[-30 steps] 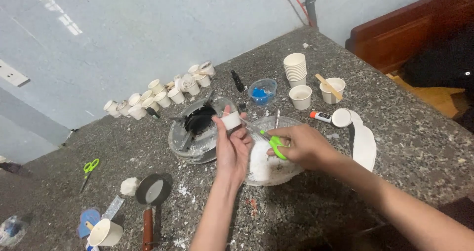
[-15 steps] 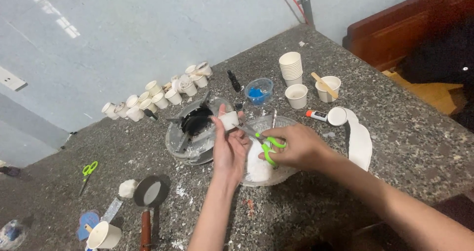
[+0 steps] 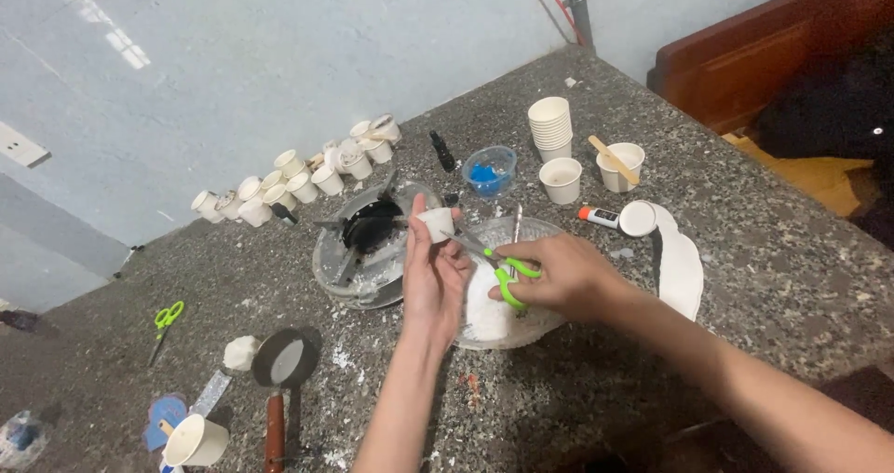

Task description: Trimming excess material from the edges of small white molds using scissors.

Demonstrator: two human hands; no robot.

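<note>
Head view, speckled stone worktop (image 3: 708,343). Compared with the frame half a second before, the left hand (image 3: 433,282) had lifted the small white paper cup (image 3: 436,223) slightly and brought it nearer the scissor tips; the right hand (image 3: 559,273) had followed, so the green-handled scissors (image 3: 494,263) now met the cup at its right side. Judgement: cutting or trimming of the cup was in hand, with the blades at or just into its wall; actual contact was too small to confirm.

Left fingers pinched the cup, thumb on the near side, other fingers behind. Right fingers were curled through the green loops, pressed fairly close; blade opening could not be told.

The cup sat above the clear bowl (image 3: 549,319) holding white material, just right of the round metal burner tray (image 3: 358,250). It lay tilted, with its long axis roughly left to right and one end facing the scissors; which end could not be told. The scissors' long axis ran from near right to far left, tips towards the cup.

Elsewhere: a row of small white cups (image 3: 289,180) by the far wall, a stack of paper cups (image 3: 549,124), a blue-filled plastic cup (image 3: 489,170), a second pair of green scissors (image 3: 166,322) at left.
</note>
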